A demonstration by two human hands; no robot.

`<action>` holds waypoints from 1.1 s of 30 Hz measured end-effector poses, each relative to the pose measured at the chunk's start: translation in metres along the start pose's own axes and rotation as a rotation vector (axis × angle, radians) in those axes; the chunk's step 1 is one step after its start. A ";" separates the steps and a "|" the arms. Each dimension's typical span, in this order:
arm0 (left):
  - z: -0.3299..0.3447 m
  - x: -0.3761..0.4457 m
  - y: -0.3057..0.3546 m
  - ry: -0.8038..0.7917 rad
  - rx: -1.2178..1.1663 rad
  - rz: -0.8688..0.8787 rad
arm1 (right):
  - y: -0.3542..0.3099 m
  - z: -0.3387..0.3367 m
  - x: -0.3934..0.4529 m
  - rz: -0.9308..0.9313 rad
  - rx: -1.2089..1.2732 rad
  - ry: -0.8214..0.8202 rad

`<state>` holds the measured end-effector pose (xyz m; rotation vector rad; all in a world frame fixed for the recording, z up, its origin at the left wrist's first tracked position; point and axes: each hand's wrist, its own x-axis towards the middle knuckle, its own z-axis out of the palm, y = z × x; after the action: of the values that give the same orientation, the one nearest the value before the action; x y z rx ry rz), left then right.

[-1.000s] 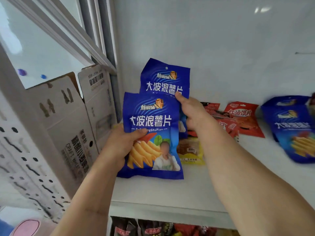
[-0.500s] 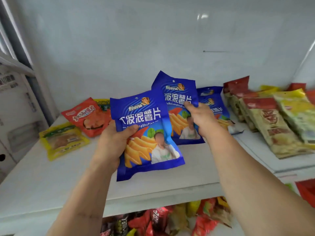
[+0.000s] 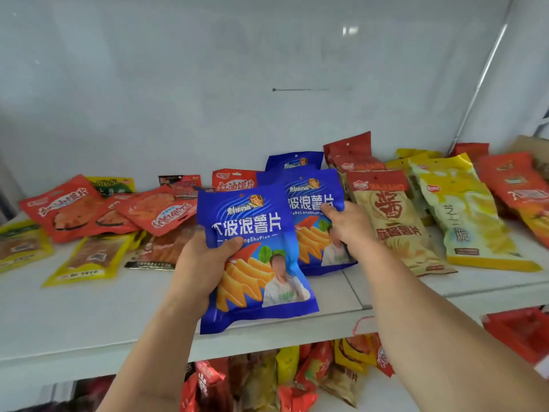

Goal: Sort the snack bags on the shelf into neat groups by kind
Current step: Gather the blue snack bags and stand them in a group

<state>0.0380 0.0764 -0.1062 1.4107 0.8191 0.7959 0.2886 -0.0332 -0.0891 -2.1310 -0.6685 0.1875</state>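
Note:
My left hand (image 3: 205, 263) grips a blue potato chip bag (image 3: 255, 257) by its left edge and holds it tilted above the front of the white shelf (image 3: 118, 307). My right hand (image 3: 344, 224) holds a second blue chip bag (image 3: 312, 221) at mid-shelf, its lower edge down on the shelf. A third blue bag (image 3: 294, 162) stands behind them against the back wall. Red snack bags (image 3: 68, 206) and yellow snack bags (image 3: 89, 260) lie scattered on the left.
To the right lie long beige bags (image 3: 395, 224), yellow bags (image 3: 466, 221) and red bags (image 3: 517, 185) in overlapping rows. A lower shelf holds several mixed bags (image 3: 267, 379). A red item (image 3: 520, 331) sits at the right below the shelf edge.
The view has swung right from the shelf's left end with the cardboard box. Both hands carried their blue bags rightward; the right hand's bag now rests at mid-shelf beside the beige bags.

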 end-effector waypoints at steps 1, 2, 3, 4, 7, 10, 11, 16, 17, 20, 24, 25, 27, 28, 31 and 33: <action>0.005 -0.001 0.000 0.006 0.008 -0.009 | 0.002 -0.001 0.001 0.002 0.030 0.023; 0.009 -0.002 0.000 0.017 0.016 -0.013 | 0.004 0.000 0.004 0.002 0.064 0.047; 0.013 -0.003 0.000 0.029 0.029 -0.009 | 0.005 0.002 0.006 0.004 0.075 0.060; 0.017 -0.003 0.001 0.038 0.041 -0.002 | 0.006 0.004 0.008 -0.002 0.061 0.068; 0.027 -0.004 0.002 0.048 0.072 0.003 | 0.008 0.006 0.013 -0.013 0.043 0.090; 0.039 -0.001 0.000 0.046 0.072 -0.022 | 0.011 0.007 0.017 -0.012 0.040 0.075; 0.043 0.002 -0.001 0.045 0.071 -0.030 | 0.010 0.007 0.017 -0.011 0.052 0.063; 0.066 0.011 -0.007 0.041 0.095 -0.043 | 0.013 0.010 0.018 0.024 0.217 0.028; 0.071 0.013 -0.008 0.043 0.108 -0.041 | 0.012 0.007 0.016 0.040 0.221 0.017; 0.086 0.017 -0.010 0.075 0.170 -0.012 | 0.009 -0.005 0.014 0.089 0.329 -0.034; 0.101 0.018 -0.008 0.094 0.264 0.047 | 0.010 -0.005 0.017 0.106 0.394 -0.172; 0.104 0.018 -0.008 0.090 0.287 0.057 | 0.013 -0.001 0.019 0.091 0.387 -0.188; 0.110 0.016 -0.009 0.085 0.334 0.080 | 0.016 0.003 0.020 0.076 0.410 -0.185; 0.112 0.016 -0.011 0.087 0.358 0.091 | 0.018 0.005 0.021 0.064 0.408 -0.169; 0.117 0.015 -0.013 0.088 0.416 0.091 | 0.020 0.009 0.023 0.039 0.356 -0.125; 0.119 0.016 -0.013 0.080 0.440 0.088 | 0.020 0.011 0.024 0.020 0.308 -0.100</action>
<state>0.1482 0.0299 -0.1198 1.8222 1.0436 0.7710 0.3132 -0.0224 -0.1090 -1.8422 -0.6315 0.3850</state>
